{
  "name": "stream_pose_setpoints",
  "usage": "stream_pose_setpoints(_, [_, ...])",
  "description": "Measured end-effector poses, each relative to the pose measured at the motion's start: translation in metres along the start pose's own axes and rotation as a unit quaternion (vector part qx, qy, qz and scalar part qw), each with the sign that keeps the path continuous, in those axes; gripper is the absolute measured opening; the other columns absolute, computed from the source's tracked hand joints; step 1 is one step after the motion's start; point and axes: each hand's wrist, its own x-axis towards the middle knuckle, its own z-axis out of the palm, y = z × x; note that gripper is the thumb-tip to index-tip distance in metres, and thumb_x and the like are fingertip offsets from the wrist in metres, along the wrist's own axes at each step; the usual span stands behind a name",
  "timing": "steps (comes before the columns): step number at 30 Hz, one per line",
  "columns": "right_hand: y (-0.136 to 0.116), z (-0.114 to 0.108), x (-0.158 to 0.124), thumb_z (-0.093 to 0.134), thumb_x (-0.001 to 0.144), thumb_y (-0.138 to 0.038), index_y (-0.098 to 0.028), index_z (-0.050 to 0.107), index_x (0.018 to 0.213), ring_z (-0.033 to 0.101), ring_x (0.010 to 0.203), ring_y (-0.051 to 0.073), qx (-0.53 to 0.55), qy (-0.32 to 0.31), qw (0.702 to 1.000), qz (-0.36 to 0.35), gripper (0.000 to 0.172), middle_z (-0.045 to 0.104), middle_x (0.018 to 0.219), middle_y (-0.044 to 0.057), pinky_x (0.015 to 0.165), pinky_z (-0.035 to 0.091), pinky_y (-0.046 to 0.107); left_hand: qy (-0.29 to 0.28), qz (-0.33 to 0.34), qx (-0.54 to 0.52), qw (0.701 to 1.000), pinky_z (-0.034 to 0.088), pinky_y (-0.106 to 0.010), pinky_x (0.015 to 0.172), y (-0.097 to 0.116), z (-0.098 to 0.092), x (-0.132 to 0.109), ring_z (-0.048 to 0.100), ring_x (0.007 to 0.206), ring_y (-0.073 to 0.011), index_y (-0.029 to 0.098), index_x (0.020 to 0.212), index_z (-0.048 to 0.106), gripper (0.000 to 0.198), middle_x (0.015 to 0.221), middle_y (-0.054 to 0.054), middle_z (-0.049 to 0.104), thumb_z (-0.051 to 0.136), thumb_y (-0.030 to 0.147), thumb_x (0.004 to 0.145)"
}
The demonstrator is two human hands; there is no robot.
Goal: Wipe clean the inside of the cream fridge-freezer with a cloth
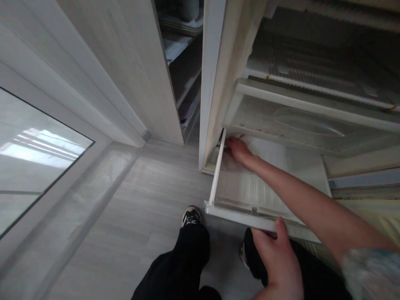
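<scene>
A white drawer is pulled out of the bottom of an open refrigerator. My left hand grips its front edge, thumb on top and fingers out of sight beneath. Inside the drawer, at the rear left corner, my right hand is closed, its fingers curled close to the side wall. Something pale and blurred lies under and around that hand; what the fingers hold cannot be made out. The ribbed drawer bottom shows in front of my right forearm.
Above the pulled-out drawer sits a translucent drawer, with a shelf over it. A cabinet holding papers and trays stands left of the refrigerator. A glass-paned door is at far left. My feet are on the grey floor.
</scene>
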Motion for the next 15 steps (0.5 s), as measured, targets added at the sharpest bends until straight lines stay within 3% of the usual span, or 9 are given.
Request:
stream_pose_setpoints(3, [-0.017,0.009,-0.047,0.066,0.091,-0.015,-0.014,0.078,0.106,0.067,0.111,0.027,0.074,-0.118,0.979,-0.146,0.018,0.070,0.118,0.015,0.098,0.052,0.036,-0.006,-0.001,0.022,1.000,0.053,-0.047,0.103,0.001,-0.002,0.001,0.073,0.107,-0.0341,0.021,0.099,0.057,0.045,0.109,-0.019,0.076,0.073,0.049,0.068])
stream_pose_setpoints(6, [-0.036,0.016,-0.090,0.066,0.087,-0.004,-0.014,0.079,0.099,0.068,0.106,0.021,0.162,-0.251,0.908,-0.294,0.020,0.073,0.111,0.010,0.097,0.052,0.029,-0.006,0.008,0.037,0.999,0.053,-0.048,0.101,0.002,-0.002,0.002,0.072,0.106,-0.0352,0.020,0.100,0.058,0.045,0.109,-0.020,0.076,0.072,0.049,0.068])
stream_pose_setpoints(8, [-0.040,0.010,-0.103,0.062,0.086,0.001,-0.014,0.080,0.096,0.068,0.099,0.017,0.161,-0.293,0.879,-0.339,0.026,0.074,0.104,0.008,0.093,0.052,0.026,-0.001,0.017,0.036,0.999,0.053,-0.048,0.102,0.003,-0.002,0.002,0.072,0.108,-0.0355,0.021,0.098,0.056,0.044,0.110,-0.020,0.076,0.073,0.048,0.067])
stream_pose_setpoints(10, [-0.033,-0.005,-0.101,0.057,0.088,0.001,-0.015,0.080,0.094,0.066,0.098,0.019,0.085,-0.247,0.916,-0.305,0.029,0.074,0.103,0.009,0.090,0.053,0.028,-0.002,0.018,0.032,0.999,0.053,-0.047,0.103,0.003,-0.002,0.002,0.072,0.109,-0.0353,0.022,0.097,0.056,0.043,0.110,-0.020,0.076,0.073,0.047,0.068])
stream_pose_setpoints(12, [-0.013,-0.025,-0.087,0.053,0.090,-0.001,-0.016,0.081,0.100,0.063,0.112,0.025,-0.033,-0.123,0.971,-0.204,0.034,0.072,0.119,0.013,0.098,0.052,0.036,-0.009,0.013,0.025,1.000,0.053,-0.047,0.104,0.004,-0.001,0.000,0.072,0.110,-0.0347,0.021,0.098,0.056,0.043,0.111,-0.020,0.076,0.072,0.047,0.068])
stream_pose_setpoints(14, [0.014,-0.043,-0.064,0.051,0.092,-0.004,-0.017,0.078,0.116,0.058,0.125,0.032,-0.112,-0.015,0.991,-0.076,0.038,0.066,0.137,0.016,0.106,0.049,0.045,-0.013,0.006,0.017,1.000,0.053,-0.047,0.104,0.003,0.000,0.000,0.072,0.109,-0.0340,0.020,0.100,0.058,0.044,0.111,-0.021,0.076,0.072,0.047,0.069])
stream_pose_setpoints(15, [0.028,-0.048,-0.052,0.051,0.093,-0.007,-0.018,0.076,0.123,0.057,0.127,0.033,-0.125,0.009,0.992,-0.027,0.040,0.064,0.140,0.016,0.108,0.048,0.048,-0.012,0.005,0.012,1.000,0.053,-0.046,0.104,0.002,0.000,-0.001,0.072,0.109,-0.0335,0.019,0.101,0.058,0.045,0.111,-0.020,0.076,0.072,0.047,0.069])
